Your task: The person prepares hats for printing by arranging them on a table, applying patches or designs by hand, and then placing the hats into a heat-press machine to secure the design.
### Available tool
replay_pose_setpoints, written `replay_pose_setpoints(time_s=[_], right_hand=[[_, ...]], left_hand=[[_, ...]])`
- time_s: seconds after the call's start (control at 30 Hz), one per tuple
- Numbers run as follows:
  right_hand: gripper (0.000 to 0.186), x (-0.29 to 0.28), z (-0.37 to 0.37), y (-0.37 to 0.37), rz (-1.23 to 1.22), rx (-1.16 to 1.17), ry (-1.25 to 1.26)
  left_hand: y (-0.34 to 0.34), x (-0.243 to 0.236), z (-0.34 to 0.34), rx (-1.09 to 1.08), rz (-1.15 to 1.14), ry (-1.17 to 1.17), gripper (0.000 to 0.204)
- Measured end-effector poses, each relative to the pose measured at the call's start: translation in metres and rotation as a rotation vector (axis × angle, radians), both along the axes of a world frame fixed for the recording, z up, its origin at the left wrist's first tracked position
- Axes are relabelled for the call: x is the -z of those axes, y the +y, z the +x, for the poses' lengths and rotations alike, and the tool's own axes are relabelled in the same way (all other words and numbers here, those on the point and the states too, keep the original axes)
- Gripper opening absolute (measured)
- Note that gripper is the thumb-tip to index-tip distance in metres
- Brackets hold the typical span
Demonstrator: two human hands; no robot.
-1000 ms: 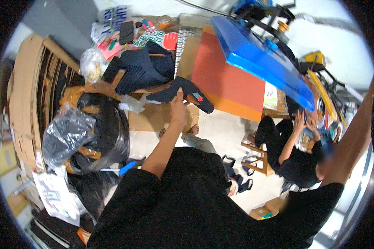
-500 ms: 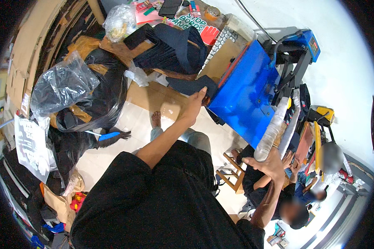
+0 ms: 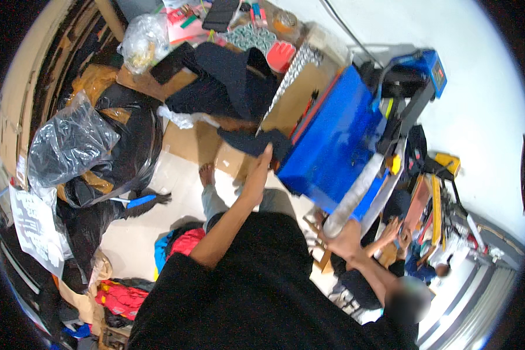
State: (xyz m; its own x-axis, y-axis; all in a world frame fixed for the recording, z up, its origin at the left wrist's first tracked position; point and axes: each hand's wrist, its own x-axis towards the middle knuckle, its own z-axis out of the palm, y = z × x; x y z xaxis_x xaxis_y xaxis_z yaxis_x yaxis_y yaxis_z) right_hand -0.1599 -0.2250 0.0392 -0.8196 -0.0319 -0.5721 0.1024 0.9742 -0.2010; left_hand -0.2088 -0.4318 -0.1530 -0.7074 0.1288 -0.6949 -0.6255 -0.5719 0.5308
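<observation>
A blue heat press (image 3: 332,128) stands in front of me on the right, its long lever handle (image 3: 359,189) wrapped in whitish film. My right hand (image 3: 345,238) is closed around the near end of that handle. My left hand (image 3: 258,178) is at the press's left edge, fingers pinched on a dark strip of fabric (image 3: 245,141) that reaches under the press; the fingertips are partly hidden. Beyond the strip, more dark fabric (image 3: 233,76) lies piled on the worktable.
Left of me sit black plastic bags (image 3: 131,140) and a blue-headed broom (image 3: 141,201). A phone (image 3: 220,14) and a clear bag (image 3: 144,44) lie on the table. Red and yellow cloth (image 3: 122,298) is at lower left. Other people (image 3: 417,265) work at the right.
My right hand has gone from partly spread fingers to a grip around the handle's end, and the handle sits lower and nearer. My left hand stays by the strip. The whole view has shifted.
</observation>
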Motion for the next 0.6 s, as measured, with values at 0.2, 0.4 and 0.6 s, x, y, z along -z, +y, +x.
replay_pose_setpoints(time_s=[0.2, 0.4, 0.6], right_hand=[[0.05, 0.02, 0.009, 0.028, 0.13, -0.117, -0.101], [0.047, -0.017, -0.012, 0.027, -0.115, -0.043, -0.093], [0.058, -0.005, 0.011, 0.048, -0.243, 0.002, 0.099]], left_hand=[[0.011, -0.137, 0.026, -0.056, -0.46, 0.477, 0.058], [0.166, -0.234, -0.106, 0.459, -0.523, 1.933, 0.031], [0.305, -0.191, -0.137, 1.307, -1.203, 1.948, 0.064]])
